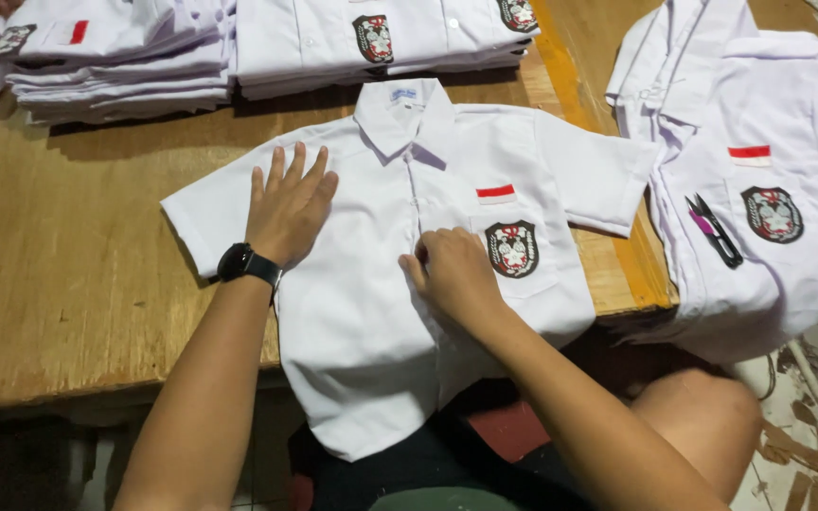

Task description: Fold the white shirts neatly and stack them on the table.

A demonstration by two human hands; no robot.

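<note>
A white short-sleeved shirt (371, 284) lies face up on the wooden table (59, 274), its hem hanging over the near edge. It has a red-and-white patch and a dark crest badge (511, 248) on the chest pocket. My left hand (288, 203), with a black watch on the wrist, rests flat with fingers spread on the shirt's left chest. My right hand (452, 273) has its fingers pinched at the button placket in the middle of the shirt, just left of the badge.
Stacks of folded white shirts (125, 57) line the far edge of the table. More white shirts (769, 189) lie piled at the right, with small black thread snips (714, 230) on top. My knee (702, 407) shows at lower right.
</note>
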